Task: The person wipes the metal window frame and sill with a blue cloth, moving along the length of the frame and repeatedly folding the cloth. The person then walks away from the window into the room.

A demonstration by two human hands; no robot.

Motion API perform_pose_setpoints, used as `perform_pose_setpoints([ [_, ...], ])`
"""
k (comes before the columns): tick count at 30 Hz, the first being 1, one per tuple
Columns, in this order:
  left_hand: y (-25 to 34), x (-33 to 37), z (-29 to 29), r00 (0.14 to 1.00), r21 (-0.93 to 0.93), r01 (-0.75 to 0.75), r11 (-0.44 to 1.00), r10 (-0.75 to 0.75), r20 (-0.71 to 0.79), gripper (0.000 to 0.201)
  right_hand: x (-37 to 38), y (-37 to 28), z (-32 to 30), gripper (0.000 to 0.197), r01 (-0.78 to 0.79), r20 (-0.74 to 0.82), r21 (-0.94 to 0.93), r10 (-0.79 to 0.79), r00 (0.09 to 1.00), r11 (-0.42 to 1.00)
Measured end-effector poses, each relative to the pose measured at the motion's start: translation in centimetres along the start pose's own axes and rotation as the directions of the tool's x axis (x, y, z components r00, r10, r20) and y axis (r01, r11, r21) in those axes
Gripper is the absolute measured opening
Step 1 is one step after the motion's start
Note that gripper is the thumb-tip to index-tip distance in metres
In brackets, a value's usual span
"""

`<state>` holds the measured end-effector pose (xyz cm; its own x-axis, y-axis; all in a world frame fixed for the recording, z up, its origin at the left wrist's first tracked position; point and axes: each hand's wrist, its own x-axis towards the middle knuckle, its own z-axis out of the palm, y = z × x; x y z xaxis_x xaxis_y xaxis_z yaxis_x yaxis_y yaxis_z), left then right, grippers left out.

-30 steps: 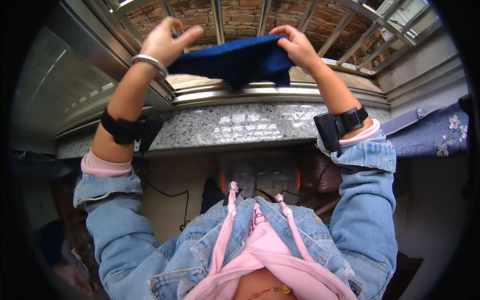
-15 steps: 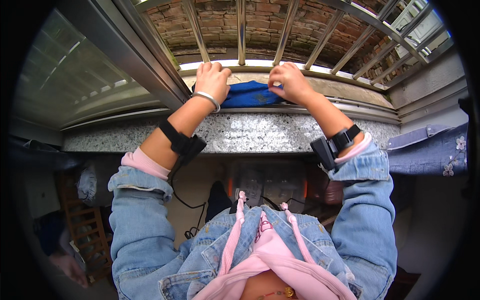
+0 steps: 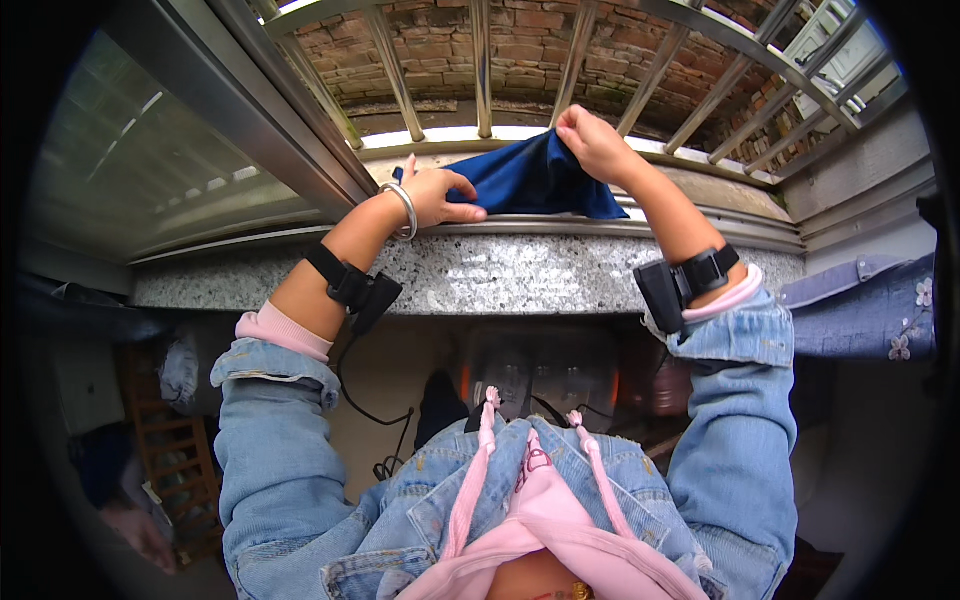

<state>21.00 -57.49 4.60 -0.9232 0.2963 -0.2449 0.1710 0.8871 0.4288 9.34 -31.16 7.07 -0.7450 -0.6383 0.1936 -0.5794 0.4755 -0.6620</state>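
Note:
A dark blue cloth [image 3: 525, 180] lies over the window track and the ledge at the foot of the metal bars. Its right part is lifted into a peak, pinched between the fingers of my right hand [image 3: 598, 150]. At the cloth's left end is my left hand [image 3: 436, 195], palm side down, with thumb and fingers apart. One finger points up toward the bars, and the thumb rests along the cloth's near side. A silver bangle [image 3: 405, 212] circles my left wrist.
Upright metal bars [image 3: 483, 75] stand just beyond the ledge, before a brick wall [image 3: 530, 40]. On the left is a framed glass pane [image 3: 180, 150]. A speckled granite sill [image 3: 520, 270] runs along the near side. Blue flowered fabric [image 3: 855, 315] hangs at the right.
My right hand has risen and pulled the cloth's right part up into a peak. My left hand has lowered toward the near side, its fingers spreading. More of the cloth shows.

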Motion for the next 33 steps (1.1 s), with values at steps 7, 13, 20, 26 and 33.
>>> perform_pose_setpoints([
  [7,0.0,2.2,0.8,0.816,-0.023,0.367,0.930,-0.334,-0.472,0.017,1.3,2.7,1.1,0.025,-0.275,-0.157,0.156,0.299,0.941,0.949],
  [13,0.5,2.2,0.2,0.789,0.007,0.366,0.931,-0.307,-0.532,0.025,-3.0,4.5,1.2,0.019,0.136,0.009,-0.199,-0.137,0.991,0.970],
  [20,1.0,3.0,0.4,0.905,0.159,0.399,0.903,-0.361,-0.223,0.028,-3.2,3.4,1.2,0.018,-0.096,-0.051,-0.236,0.086,0.995,0.967],
  [26,0.0,3.0,0.6,0.839,0.339,0.348,0.874,-0.129,-0.528,0.022,-1.5,2.5,-2.3,0.012,0.129,-0.358,-0.104,-0.158,0.920,0.986],
  [33,1.1,3.1,2.0,0.938,0.233,0.148,0.961,-0.062,-0.341,0.015,-2.9,2.8,-1.5,0.014,-0.015,-0.202,-0.032,0.008,0.979,0.999],
])
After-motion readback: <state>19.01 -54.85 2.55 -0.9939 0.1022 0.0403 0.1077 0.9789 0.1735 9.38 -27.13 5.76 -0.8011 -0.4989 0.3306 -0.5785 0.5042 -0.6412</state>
